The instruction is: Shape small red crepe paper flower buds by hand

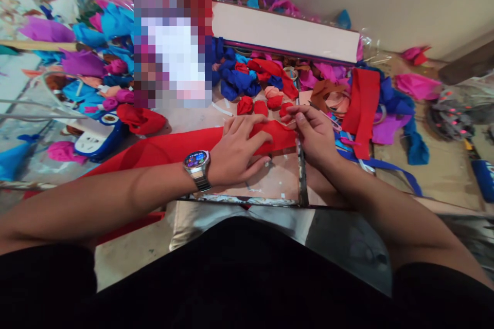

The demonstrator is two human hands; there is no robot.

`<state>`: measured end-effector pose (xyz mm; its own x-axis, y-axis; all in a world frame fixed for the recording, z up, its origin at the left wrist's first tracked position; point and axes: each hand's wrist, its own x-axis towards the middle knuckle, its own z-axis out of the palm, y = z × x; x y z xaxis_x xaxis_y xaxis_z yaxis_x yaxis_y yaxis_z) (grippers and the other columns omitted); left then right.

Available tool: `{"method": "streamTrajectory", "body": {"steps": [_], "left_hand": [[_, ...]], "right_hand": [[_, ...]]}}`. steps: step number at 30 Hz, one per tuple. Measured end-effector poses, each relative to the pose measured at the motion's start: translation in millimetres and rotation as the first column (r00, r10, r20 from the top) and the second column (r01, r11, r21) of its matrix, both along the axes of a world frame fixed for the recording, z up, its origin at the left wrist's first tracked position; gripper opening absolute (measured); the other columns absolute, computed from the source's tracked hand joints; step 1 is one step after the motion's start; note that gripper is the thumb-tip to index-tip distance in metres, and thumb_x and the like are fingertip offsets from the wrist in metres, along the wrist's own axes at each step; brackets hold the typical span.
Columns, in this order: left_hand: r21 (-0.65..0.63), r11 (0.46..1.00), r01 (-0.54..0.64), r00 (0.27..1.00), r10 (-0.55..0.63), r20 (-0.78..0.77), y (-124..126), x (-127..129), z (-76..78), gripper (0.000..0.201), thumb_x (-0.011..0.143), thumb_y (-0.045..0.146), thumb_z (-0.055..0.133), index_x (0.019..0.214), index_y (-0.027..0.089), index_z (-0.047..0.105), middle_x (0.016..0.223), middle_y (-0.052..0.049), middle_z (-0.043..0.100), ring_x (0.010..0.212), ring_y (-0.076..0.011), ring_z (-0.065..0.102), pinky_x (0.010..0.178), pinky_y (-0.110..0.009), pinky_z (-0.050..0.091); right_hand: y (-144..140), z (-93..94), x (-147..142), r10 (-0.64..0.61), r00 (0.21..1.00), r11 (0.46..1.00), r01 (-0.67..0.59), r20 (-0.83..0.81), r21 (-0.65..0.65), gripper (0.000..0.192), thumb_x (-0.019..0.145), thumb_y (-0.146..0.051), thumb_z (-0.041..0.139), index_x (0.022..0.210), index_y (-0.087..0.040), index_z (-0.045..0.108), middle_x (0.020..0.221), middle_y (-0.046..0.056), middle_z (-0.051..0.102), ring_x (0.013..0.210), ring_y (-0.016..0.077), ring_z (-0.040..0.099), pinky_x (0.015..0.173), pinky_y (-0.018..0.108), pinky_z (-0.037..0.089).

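Black shirt cloth (pixel 239 277) is closest, and the bench (pixel 266 182) comes just past it. On the bench lies a long red strip (pixel 165 146), in front of the person. Its long way goes from side to side, tipped a bit, so the right end sits farther off than the left. That end points at the right hand (pixel 312 131); the other way, the strip goes under the left arm (pixel 127 190). The left hand (pixel 241 149) is palm down on the strip, its fingers spread and gripping nothing. The right fingers are bent close together by the strip's end, but I cannot tell if they pinch it. If the left hand presses too softly, the strip could slide and get crooked. The left arm could rub it into wrinkles. Small red rolls (pixel 261 108) sit just behind, so a bump could knock them away.
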<state>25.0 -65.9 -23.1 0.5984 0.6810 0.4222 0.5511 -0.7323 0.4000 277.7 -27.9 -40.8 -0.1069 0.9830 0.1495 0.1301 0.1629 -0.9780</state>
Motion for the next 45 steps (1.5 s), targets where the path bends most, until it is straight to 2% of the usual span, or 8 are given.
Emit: {"method": "streamTrajectory", "body": {"steps": [8, 12, 17, 21, 27, 33, 37, 45], "left_hand": [[-0.002, 1.000, 0.027, 1.000, -0.027, 0.000, 0.6, -0.5, 0.0, 0.038, 0.101, 0.046, 0.061, 0.130, 0.023, 0.068, 0.156, -0.018, 0.054, 0.139, -0.0387, 0.050, 0.116, -0.061, 0.039], [-0.013, 0.999, 0.031, 0.997, -0.031, -0.069, 2.4, 0.0, -4.2, 0.043, 0.098, 0.042, 0.066, 0.137, 0.023, 0.066, 0.158, -0.017, 0.054, 0.142, -0.0397, 0.049, 0.118, -0.062, 0.037], [-0.072, 0.996, 0.060, 0.984, -0.072, -0.165, 4.0, 0.1, -6.1, 0.042, 0.094, 0.039, 0.073, 0.131, 0.020, 0.069, 0.152, -0.018, 0.060, 0.134, -0.0397, 0.054, 0.112, -0.061, 0.039], [-0.027, 0.998, 0.065, 0.984, -0.069, -0.164, 5.3, 1.3, -5.3, 0.019, 0.098, 0.028, 0.068, 0.114, 0.022, 0.077, 0.136, -0.013, 0.071, 0.129, -0.0361, 0.057, 0.110, -0.059, 0.039], [0.026, 0.999, 0.044, 0.987, -0.039, -0.153, 8.2, 2.3, -8.4, 0.019, 0.106, 0.027, 0.059, 0.104, 0.021, 0.077, 0.122, -0.009, 0.076, 0.117, -0.0303, 0.063, 0.106, -0.055, 0.039], [0.074, 0.997, -0.006, 0.996, 0.012, -0.090, 7.0, 1.7, -3.2, 0.018, 0.107, 0.027, 0.058, 0.105, 0.024, 0.076, 0.123, -0.006, 0.077, 0.115, -0.0271, 0.064, 0.108, -0.053, 0.037], [0.080, 0.991, -0.103, 0.993, 0.107, -0.042, 6.1, 0.9, 0.0, 0.015, 0.105, 0.026, 0.060, 0.104, 0.027, 0.075, 0.131, -0.004, 0.076, 0.124, -0.0292, 0.062, 0.114, -0.059, 0.030], [0.076, 0.990, -0.119, 0.989, 0.124, -0.074, 7.5, -0.6, -0.3, 0.015, 0.102, 0.031, 0.063, 0.112, 0.025, 0.072, 0.136, -0.009, 0.072, 0.128, -0.0330, 0.059, 0.116, -0.062, 0.031]], "right_hand": [[-7.2, 8.3, -3.6, 0.150, 0.985, 0.977, -0.161, -0.086, -0.137, 0.045, 0.088, -0.057, 0.086, 0.117, -0.026, 0.072, 0.084, -0.002, 0.076, 0.063, 0.0132, 0.070, 0.057, 0.026, 0.060], [-8.0, 9.1, -5.0, 0.167, 0.985, 0.978, -0.172, -0.050, -0.116, 0.044, 0.086, -0.052, 0.089, 0.115, -0.025, 0.071, 0.082, -0.002, 0.073, 0.062, 0.0124, 0.071, 0.057, 0.024, 0.061], [-8.2, 6.6, -4.1, 0.206, 0.978, 0.977, -0.204, 0.023, -0.060, 0.040, 0.092, -0.052, 0.083, 0.116, -0.023, 0.072, 0.086, -0.001, 0.074, 0.067, 0.0127, 0.073, 0.062, 0.025, 0.063], [-9.2, 4.9, -3.3, 0.219, 0.975, 0.975, -0.217, 0.047, -0.049, 0.037, 0.094, -0.052, 0.081, 0.117, -0.023, 0.073, 0.087, 0.000, 0.074, 0.068, 0.0134, 0.072, 0.064, 0.027, 0.063], [-9.4, 3.9, -0.9, 0.204, 0.953, 0.974, -0.220, 0.225, 0.049, 0.035, 0.097, -0.052, 0.076, 0.116, -0.023, 0.076, 0.086, 0.001, 0.074, 0.069, 0.0147, 0.070, 0.061, 0.027, 0.057], [-8.6, 7.2, 2.6, 0.192, 0.898, 0.952, -0.269, 0.396, 0.148, 0.038, 0.105, -0.055, 0.063, 0.118, -0.022, 0.078, 0.097, 0.005, 0.079, 0.081, 0.0178, 0.072, 0.071, 0.030, 0.055], [-10.9, 10.7, 5.9, 0.217, 0.872, 0.932, -0.318, 0.438, 0.172, 0.051, 0.111, -0.062, 0.048, 0.132, -0.024, 0.074, 0.081, 0.001, 0.072, 0.072, 0.0164, 0.068, 0.070, 0.030, 0.051], [-13.2, 5.4, 1.9, 0.265, 0.882, 0.936, -0.333, 0.391, 0.115, 0.039, 0.100, -0.045, 0.073, 0.133, -0.024, 0.070, 0.082, -0.002, 0.073, 0.065, 0.0119, 0.064, 0.060, 0.023, 0.048]]}}
